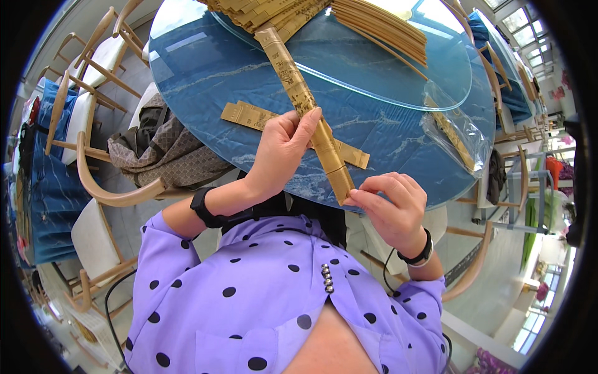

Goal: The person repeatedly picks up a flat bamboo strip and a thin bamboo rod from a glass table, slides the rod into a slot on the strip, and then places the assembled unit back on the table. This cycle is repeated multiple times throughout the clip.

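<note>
A long, narrow gold cardboard sleeve (288, 73) with dark print slants over the table in front of me. My left hand (278, 149) grips it around the middle, thumb on top. At its near end, the thumb and fingers of my right hand (393, 204) pinch the corner by the end flap. Beneath the held sleeve, a flat gold sleeve (245, 116) lies crosswise on the blue table, its middle partly hidden by my left hand and the held piece.
The round blue table (205, 93) carries a raised glass turntable (367, 87). A pile of flat gold sleeves (252, 14) and a stack of thin brown strips (381, 30) lie at the far side. On the right is a clear plastic bag (453, 128). A patterned bag (163, 146) rests on a chair.
</note>
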A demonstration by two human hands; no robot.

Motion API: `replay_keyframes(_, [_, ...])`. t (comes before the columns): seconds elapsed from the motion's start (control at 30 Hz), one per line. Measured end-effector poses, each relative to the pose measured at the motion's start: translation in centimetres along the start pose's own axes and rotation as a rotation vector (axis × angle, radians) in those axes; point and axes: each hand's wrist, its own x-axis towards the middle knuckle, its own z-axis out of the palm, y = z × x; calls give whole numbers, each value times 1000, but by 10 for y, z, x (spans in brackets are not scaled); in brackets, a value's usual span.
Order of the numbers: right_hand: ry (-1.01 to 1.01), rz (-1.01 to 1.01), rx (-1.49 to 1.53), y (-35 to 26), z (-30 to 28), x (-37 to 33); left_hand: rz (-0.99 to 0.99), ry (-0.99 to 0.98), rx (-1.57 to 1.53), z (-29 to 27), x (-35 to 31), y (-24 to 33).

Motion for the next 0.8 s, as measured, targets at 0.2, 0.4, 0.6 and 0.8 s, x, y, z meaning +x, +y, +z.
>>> replay_keyframes(0.2, [-39,-15,14,7,-2,-3,-30,-10,10,-5,6,1])
replay_keyframes(0.4, [-143,-74,29,8,-10,3,-54,-22,2,-3,6,2])
replay_keyframes(0.6, [-170,-142,-93,3,-9,3,-73,-59,13,-2,7,-1])
replay_keyframes(0.8, [-174,-177,-116,1,-5,-1,-124,-69,31,-7,5,-4])
